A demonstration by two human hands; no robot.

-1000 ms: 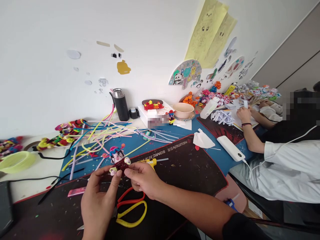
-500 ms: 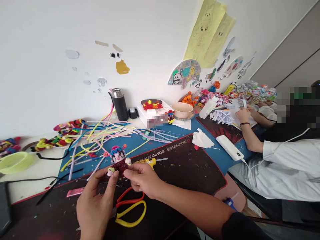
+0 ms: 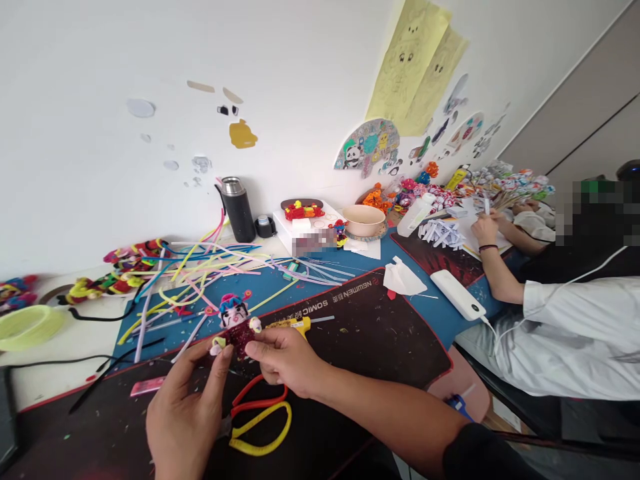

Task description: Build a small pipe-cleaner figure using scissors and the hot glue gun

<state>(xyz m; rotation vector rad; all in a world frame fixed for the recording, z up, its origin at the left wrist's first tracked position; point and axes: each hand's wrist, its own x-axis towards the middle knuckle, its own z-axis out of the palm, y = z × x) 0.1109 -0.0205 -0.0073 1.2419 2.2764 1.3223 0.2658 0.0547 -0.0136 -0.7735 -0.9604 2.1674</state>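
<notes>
Doll (image 3: 238,337): one in the hands, held up at about eight o'clock from the middle of the view, over the dark mat (image 3: 370,350) on the tabletop (image 3: 489,293).
Fuzzy body: looks light, soft and bendy, and not slippery; it should squash a little if squeezed.
Good hold: the dark red middle, with a gentle pinch. The thin curly bits by the hat look easy to bend or knock off.
Left hand (image 3: 187,403): thumb and finger nearly closed, pinching the doll at its seven o'clock side.
Right hand (image 3: 287,357): thumb and finger pinching the doll at its four o'clock side; the other fingers are mostly hidden.
Scissors (image 3: 255,451): one pair, at six o'clock from the doll, with the blades mostly out of sight.
Yellow tool (image 3: 301,326): one, maybe a glue gun, at three o'clock, partly behind the right hand.
Bottle (image 3: 237,212): one, black, at twelve o'clock.
Bowl (image 3: 364,221): one, at two o'clock.
Fuzzy sticks (image 3: 210,253): too many to count, in a messy heap at eleven o'clock.
</notes>
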